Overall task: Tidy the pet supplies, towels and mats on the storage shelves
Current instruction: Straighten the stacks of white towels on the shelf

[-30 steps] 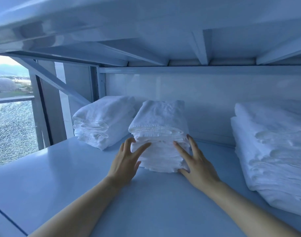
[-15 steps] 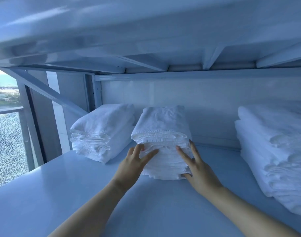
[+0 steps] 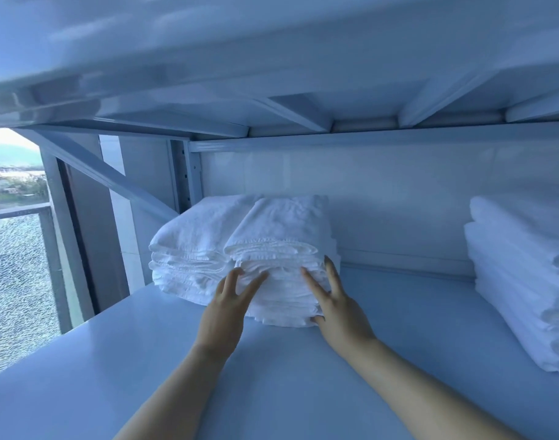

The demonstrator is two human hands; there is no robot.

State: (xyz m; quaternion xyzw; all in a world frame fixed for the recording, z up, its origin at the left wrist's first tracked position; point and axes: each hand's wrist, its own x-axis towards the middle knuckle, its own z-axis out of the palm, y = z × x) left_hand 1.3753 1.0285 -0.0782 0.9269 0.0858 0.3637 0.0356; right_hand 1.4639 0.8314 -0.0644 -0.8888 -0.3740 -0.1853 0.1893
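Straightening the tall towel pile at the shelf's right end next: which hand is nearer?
Right. The right hand touches the middle stack on the side toward the tall pile; the left hand touches its left front.

You have three plain white piles before you, none printed: left towels (image 3: 189, 246), middle towels (image 3: 281, 230) and right towels (image 3: 519, 281). The shelf (image 3: 399, 319) under them is a smooth pale blue-grey, and the upper shelf (image 3: 272, 58) is the same shade. The wall (image 3: 399, 201) behind is plain off-white. At your far left the glass (image 3: 14, 296) carries a fine crackled web pattern beside a dark brown frame (image 3: 94, 233), with blue-green hills (image 3: 14, 154) above it.
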